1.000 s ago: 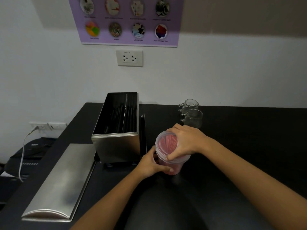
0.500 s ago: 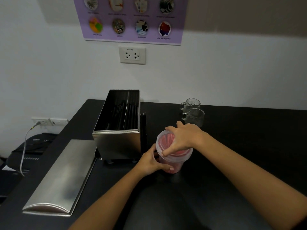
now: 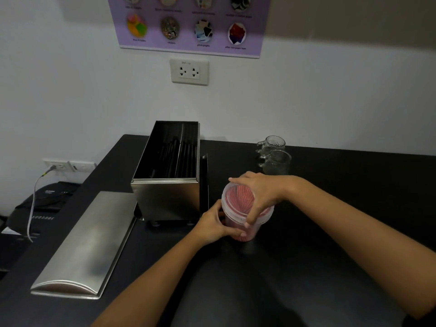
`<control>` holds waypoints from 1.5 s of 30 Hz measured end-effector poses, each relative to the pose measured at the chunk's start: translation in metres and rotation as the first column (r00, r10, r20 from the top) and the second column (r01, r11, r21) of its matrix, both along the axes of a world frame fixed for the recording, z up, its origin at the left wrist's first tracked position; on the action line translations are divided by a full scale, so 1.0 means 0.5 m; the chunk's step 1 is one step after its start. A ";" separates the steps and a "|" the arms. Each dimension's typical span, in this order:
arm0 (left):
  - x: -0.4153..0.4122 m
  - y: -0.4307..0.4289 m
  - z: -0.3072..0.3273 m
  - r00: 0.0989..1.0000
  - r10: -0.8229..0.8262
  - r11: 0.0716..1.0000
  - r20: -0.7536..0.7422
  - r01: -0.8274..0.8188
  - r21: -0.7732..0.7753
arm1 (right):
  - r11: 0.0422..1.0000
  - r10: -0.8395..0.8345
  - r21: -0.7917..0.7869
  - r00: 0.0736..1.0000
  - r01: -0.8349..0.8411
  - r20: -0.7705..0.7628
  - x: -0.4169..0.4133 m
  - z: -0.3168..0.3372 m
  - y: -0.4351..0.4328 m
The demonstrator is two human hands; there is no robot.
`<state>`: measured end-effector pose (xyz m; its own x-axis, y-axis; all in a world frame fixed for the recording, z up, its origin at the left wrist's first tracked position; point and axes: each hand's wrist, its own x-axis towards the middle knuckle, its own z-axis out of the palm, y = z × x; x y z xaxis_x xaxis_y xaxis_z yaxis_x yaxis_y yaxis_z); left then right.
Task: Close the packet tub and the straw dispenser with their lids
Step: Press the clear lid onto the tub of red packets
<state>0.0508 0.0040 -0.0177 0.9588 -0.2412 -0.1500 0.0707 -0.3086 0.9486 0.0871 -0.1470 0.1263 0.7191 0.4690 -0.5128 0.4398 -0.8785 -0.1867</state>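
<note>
We have both hands on the packet tub (image 3: 240, 228), which stands on the black counter (image 3: 330, 232) just right of the straw dispenser (image 3: 168, 175). It is a round tub of cloudy clear plastic, packed with thin pink packets that show through the wall and fan out under the top. Our left hand (image 3: 212, 226) wraps its lower side, fingers curled around the front. Our right hand (image 3: 259, 194) lies over the translucent round lid (image 3: 238, 200), thumb on the near rim and fingers clamped over the far edge; the lid sits on the tub's mouth, though we cannot tell whether it is fully seated.

The straw dispenser is a steel box, open at the top, with dark straws lying lengthwise inside. Its long curved steel lid (image 3: 82, 246) lies flat on the counter to the dispenser's left, apart from our hands. Two glass mugs (image 3: 274, 156) stand behind the tub.
</note>
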 end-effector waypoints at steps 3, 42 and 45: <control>0.000 0.000 0.000 1.000 -0.001 1.000 -0.002 0.001 0.009 | 1.000 0.028 0.001 0.997 -0.028 0.074 0.003 -0.008 0.003; -0.030 -0.017 0.007 0.998 0.044 0.999 0.041 -0.043 -0.017 | 0.906 -0.206 0.417 0.940 0.078 0.273 -0.039 -0.126 -0.069; -0.034 -0.019 0.014 0.997 0.030 1.000 0.068 -0.030 0.009 | 0.877 -0.218 0.466 0.962 0.118 0.166 -0.041 -0.125 -0.076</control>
